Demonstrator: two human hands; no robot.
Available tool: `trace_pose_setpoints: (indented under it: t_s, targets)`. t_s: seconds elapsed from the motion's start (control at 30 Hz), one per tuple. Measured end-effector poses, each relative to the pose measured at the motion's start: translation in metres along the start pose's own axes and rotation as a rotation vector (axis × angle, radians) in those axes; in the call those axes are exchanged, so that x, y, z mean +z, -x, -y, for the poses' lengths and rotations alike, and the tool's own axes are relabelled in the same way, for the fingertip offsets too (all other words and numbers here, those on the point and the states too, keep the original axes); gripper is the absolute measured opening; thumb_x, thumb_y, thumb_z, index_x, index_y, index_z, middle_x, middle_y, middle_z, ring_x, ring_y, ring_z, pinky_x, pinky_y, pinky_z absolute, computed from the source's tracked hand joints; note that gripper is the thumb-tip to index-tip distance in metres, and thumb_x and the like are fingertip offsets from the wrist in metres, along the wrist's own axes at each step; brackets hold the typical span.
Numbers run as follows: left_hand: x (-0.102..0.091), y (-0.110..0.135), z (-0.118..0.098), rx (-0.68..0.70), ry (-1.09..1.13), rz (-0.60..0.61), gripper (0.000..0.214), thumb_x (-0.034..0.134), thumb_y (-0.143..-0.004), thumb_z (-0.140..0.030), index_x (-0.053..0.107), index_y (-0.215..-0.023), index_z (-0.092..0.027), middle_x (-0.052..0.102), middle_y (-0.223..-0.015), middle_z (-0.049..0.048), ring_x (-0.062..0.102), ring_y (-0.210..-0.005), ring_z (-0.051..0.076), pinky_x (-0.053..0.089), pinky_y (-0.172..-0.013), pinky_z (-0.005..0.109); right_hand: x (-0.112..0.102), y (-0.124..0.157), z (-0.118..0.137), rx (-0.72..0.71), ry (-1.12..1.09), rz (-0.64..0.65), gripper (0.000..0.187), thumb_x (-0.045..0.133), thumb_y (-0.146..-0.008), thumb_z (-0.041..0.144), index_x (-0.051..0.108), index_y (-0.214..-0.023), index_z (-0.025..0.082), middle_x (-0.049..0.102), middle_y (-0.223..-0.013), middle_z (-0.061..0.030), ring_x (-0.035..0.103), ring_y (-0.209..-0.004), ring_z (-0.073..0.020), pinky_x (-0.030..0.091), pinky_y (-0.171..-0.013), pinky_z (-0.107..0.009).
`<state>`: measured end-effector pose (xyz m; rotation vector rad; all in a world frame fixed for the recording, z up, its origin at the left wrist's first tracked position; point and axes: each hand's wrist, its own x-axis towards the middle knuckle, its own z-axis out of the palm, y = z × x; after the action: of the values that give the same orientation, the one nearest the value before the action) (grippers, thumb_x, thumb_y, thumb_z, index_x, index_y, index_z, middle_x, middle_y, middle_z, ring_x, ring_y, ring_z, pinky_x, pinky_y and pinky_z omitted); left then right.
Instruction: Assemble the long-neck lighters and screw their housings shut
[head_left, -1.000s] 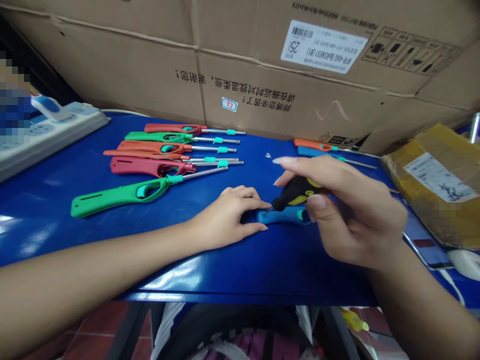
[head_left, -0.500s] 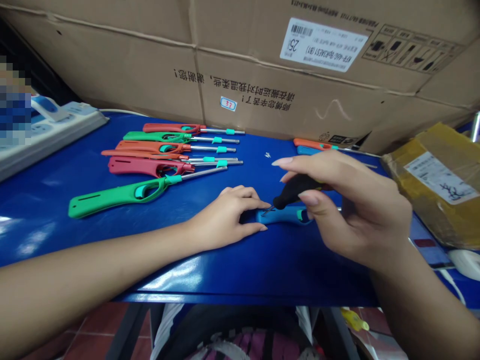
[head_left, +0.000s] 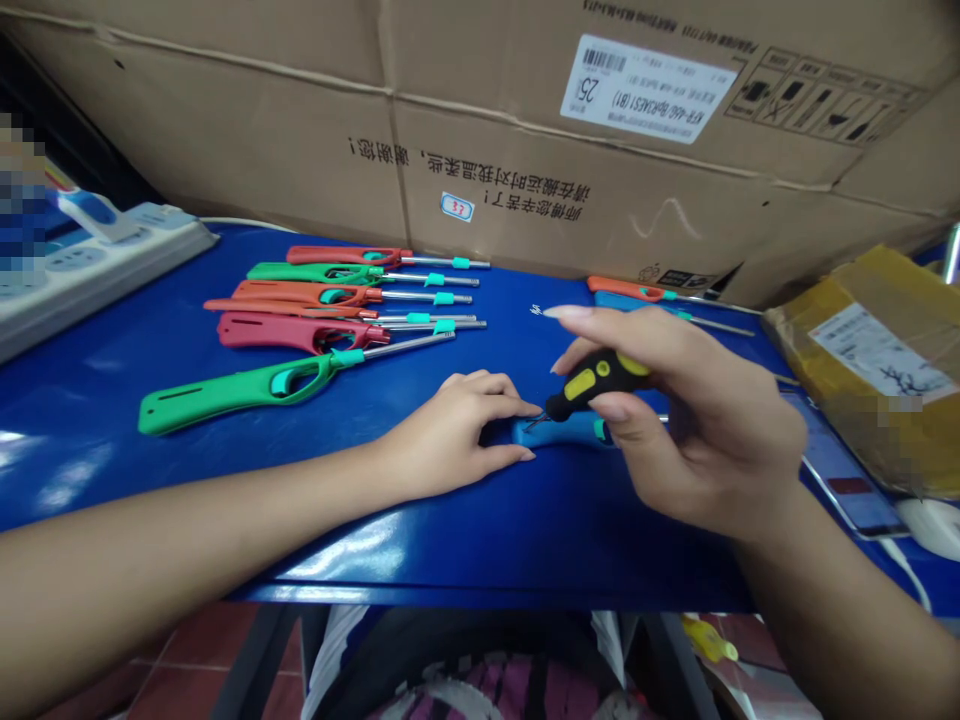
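A blue long-nosed lighter (head_left: 566, 430) lies flat on the table in front of me. My left hand (head_left: 457, 435) grips the end of its handle between thumb and fingers. Closed around a short black-and-yellow screwdriver (head_left: 581, 388) is my right hand (head_left: 720, 440), thumb on one side and fingers on the other. The screwdriver is tilted, its tip at the lighter's handle end near my left fingertips. My right hand hides part of the lighter's metal tube. A few tiny silvery pieces (head_left: 535, 310), perhaps screws, lie beyond the screwdriver.
Several lighters lie at left, a green lighter (head_left: 217, 397) nearest. An orange lighter (head_left: 626, 288) and a blue one rest at back right. A large cardboard box (head_left: 285, 120) walls the back. At right are a taped carton (head_left: 810, 310) and phone (head_left: 855, 480); at left, a power strip (head_left: 142, 250).
The screwdriver has turned in my right fingers, so yellow patches on its handle now show. My right hand has shifted slightly left, uncovering more of the phone. My left hand stays still.
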<state>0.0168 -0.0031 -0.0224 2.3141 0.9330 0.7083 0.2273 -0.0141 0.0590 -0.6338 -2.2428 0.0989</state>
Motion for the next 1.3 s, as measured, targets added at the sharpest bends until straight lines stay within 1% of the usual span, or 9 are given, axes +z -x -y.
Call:
trace_pose_setpoints:
  t_s: [0.17, 0.3, 0.37, 0.53, 0.83, 1.0, 1.07, 1.17, 1.3]
  targets:
    - [0.0, -0.001, -0.001, -0.001, -0.004, 0.011, 0.026, 0.074, -0.09, -0.031, 0.072, -0.115, -0.023, 0.067, -0.106, 0.0036, 0.061, -0.103, 0.022, 0.045, -0.092, 0.039, 0.005, 0.0, 0.002, -0.083, 0.19, -0.144, 0.035, 0.073, -0.091, 0.026, 0.066, -0.124, 0.023, 0.073, -0.083, -0.0015, 0.068, -0.071, -0.016, 0.059, -0.065, -0.027]
    - [0.0, -0.001, -0.001, -0.01, -0.011, 0.008, 0.032, 0.075, -0.089, -0.032, 0.071, -0.119, -0.022, 0.068, -0.114, 0.0067, 0.062, -0.109, 0.025, 0.045, -0.098, 0.043, 0.0, 0.003, 0.0, -0.041, 0.057, -0.055, 0.041, 0.049, -0.101, 0.022, 0.057, -0.141, 0.026, 0.073, -0.119, -0.0086, 0.072, -0.097, -0.0239, 0.062, -0.082, -0.041]
    - [0.0, -0.001, 0.0, -0.003, -0.004, 0.01, 0.035, 0.075, -0.089, -0.033, 0.07, -0.122, -0.022, 0.068, -0.118, 0.0081, 0.062, -0.112, 0.026, 0.044, -0.101, 0.045, -0.002, 0.004, 0.0, -0.033, -0.035, 0.037, 0.045, 0.045, -0.1, 0.016, 0.054, -0.144, 0.024, 0.071, -0.124, -0.0091, 0.071, -0.1, -0.023, 0.061, -0.085, -0.041]
    - [0.002, -0.001, 0.001, -0.001, -0.004, 0.005, 0.032, 0.075, -0.089, -0.032, 0.07, -0.12, -0.023, 0.068, -0.119, 0.0072, 0.062, -0.113, 0.026, 0.045, -0.102, 0.045, 0.002, 0.002, -0.002, -0.099, 0.026, -0.046, 0.04, 0.05, -0.094, 0.006, 0.065, -0.127, 0.022, 0.073, -0.106, -0.0061, 0.07, -0.093, -0.0181, 0.059, -0.079, -0.033]
    - [0.003, 0.001, 0.002, 0.006, -0.06, -0.015, 0.037, 0.077, -0.088, -0.034, 0.07, -0.123, -0.025, 0.069, -0.11, 0.0056, 0.063, -0.107, 0.026, 0.045, -0.096, 0.043, 0.005, -0.002, -0.006, -0.057, 0.152, -0.213, 0.025, 0.076, -0.088, 0.022, 0.072, -0.112, 0.025, 0.072, -0.078, -0.0004, 0.063, -0.065, -0.0164, 0.057, -0.067, -0.031]
    - [0.002, 0.0, 0.001, 0.004, -0.037, -0.011, 0.034, 0.076, -0.089, -0.034, 0.07, -0.121, -0.024, 0.068, -0.114, 0.0062, 0.063, -0.11, 0.026, 0.045, -0.099, 0.043, 0.003, 0.002, -0.008, -0.075, 0.112, -0.03, 0.047, 0.052, -0.1, 0.019, 0.052, -0.146, 0.027, 0.071, -0.123, -0.0079, 0.071, -0.093, -0.0211, 0.061, -0.077, -0.036]
    - [0.002, 0.0, 0.001, 0.008, -0.019, -0.002, 0.033, 0.074, -0.09, -0.034, 0.07, -0.12, -0.022, 0.068, -0.116, 0.0074, 0.062, -0.112, 0.026, 0.045, -0.101, 0.045, 0.003, 0.003, -0.008, -0.062, 0.029, 0.01, 0.051, 0.045, -0.099, 0.013, 0.05, -0.148, 0.029, 0.069, -0.13, -0.0073, 0.071, -0.097, -0.0215, 0.062, -0.078, -0.038]
    - [0.002, 0.0, 0.002, 0.016, -0.009, -0.014, 0.033, 0.075, -0.089, -0.034, 0.07, -0.12, -0.021, 0.068, -0.119, 0.0086, 0.062, -0.112, 0.027, 0.046, -0.102, 0.046, 0.006, 0.002, -0.006, -0.102, -0.008, -0.057, 0.044, 0.056, -0.095, 0.014, 0.062, -0.136, 0.028, 0.074, -0.116, -0.0058, 0.069, -0.092, -0.0223, 0.061, -0.076, -0.039]
    - [0.002, 0.0, 0.002, 0.008, -0.033, -0.015, 0.035, 0.075, -0.089, -0.033, 0.07, -0.122, -0.023, 0.068, -0.11, 0.0068, 0.062, -0.106, 0.026, 0.046, -0.095, 0.045, 0.012, 0.002, -0.007, -0.015, 0.071, -0.187, 0.04, 0.077, -0.085, 0.022, 0.067, -0.124, 0.027, 0.075, -0.098, -0.0034, 0.058, -0.065, -0.0168, 0.055, -0.059, -0.034]
